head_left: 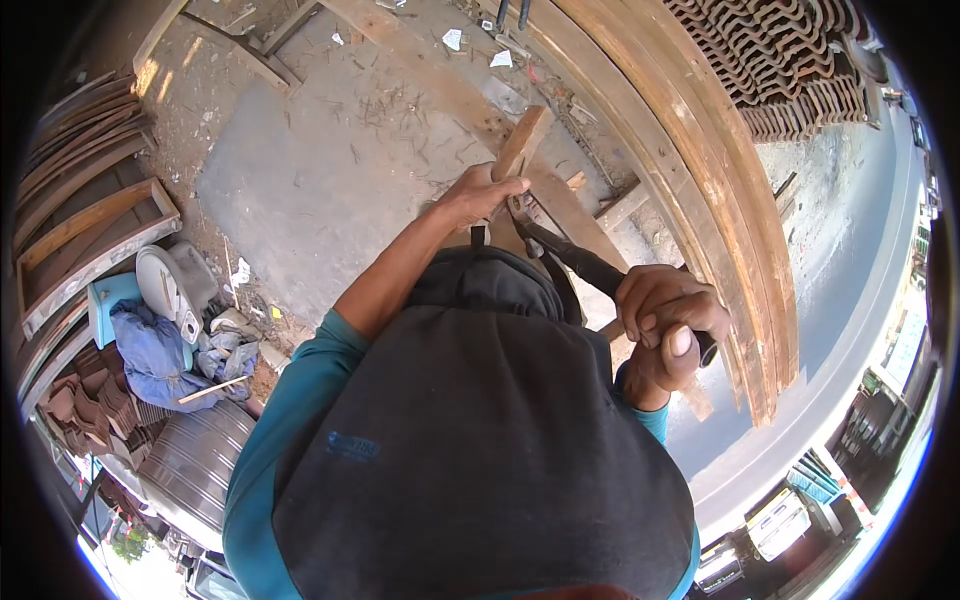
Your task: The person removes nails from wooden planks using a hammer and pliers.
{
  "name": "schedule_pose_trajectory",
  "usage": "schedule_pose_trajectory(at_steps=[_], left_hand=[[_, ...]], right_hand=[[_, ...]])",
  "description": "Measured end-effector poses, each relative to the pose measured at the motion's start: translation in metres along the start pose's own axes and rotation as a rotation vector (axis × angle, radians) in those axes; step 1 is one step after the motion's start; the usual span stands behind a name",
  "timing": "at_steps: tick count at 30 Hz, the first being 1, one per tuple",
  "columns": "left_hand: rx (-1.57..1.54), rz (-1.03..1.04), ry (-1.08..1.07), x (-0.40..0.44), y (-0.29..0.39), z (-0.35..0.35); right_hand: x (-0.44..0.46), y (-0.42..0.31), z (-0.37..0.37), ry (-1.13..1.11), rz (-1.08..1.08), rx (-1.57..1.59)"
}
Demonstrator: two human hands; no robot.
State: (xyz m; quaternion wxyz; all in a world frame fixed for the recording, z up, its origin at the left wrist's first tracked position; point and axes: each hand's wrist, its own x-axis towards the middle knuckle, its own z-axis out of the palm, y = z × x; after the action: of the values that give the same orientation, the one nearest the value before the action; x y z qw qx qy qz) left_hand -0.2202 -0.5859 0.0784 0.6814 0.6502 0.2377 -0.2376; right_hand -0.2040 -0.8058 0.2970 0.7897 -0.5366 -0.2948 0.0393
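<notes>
My left hand point(478, 195) is closed around a short wooden piece point(522, 140), its upper end sticking out past the thumb. In my right hand point(670, 320) is a hammer point(585, 265) with a long black handle, gripped near the handle's end. The hammer's metal head lies against the wood just below my left thumb, partly hidden by the hand and the wood. A dark cloth point(480, 440) covers the front of my body and hides what is below it. Under the hands a long plank point(570, 205) runs across the floor.
Long wooden beams point(690, 160) lie to the right, beside stacked roof tiles point(780, 60). Thin nail-like bits point(390, 115) are scattered over the concrete floor point(270, 190). At the left are stacked wooden frames point(95, 250), a blue cloth bundle point(155, 345) and a ribbed metal drum point(200, 455).
</notes>
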Motion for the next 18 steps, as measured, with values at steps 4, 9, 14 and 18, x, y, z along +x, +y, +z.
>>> schedule_pose_trajectory(at_steps=[4,9,14,18], left_hand=[[-0.01,0.014,0.025,-0.017,-0.001,-0.014],[-0.44,0.024,-0.137,-0.026,-0.002,-0.017],[-0.436,-0.079,-0.312,-0.008,-0.013,-0.018],[-0.452,-0.075,-0.255,0.014,-0.025,-0.006]], right_hand=[[0.005,-0.002,0.023,-0.01,0.042,-0.06],[0.006,-0.009,0.041,-0.126,0.082,-0.055],[0.015,-0.016,0.037,-0.404,0.207,-0.192],[0.015,-0.021,0.041,-0.567,0.164,-0.183]])
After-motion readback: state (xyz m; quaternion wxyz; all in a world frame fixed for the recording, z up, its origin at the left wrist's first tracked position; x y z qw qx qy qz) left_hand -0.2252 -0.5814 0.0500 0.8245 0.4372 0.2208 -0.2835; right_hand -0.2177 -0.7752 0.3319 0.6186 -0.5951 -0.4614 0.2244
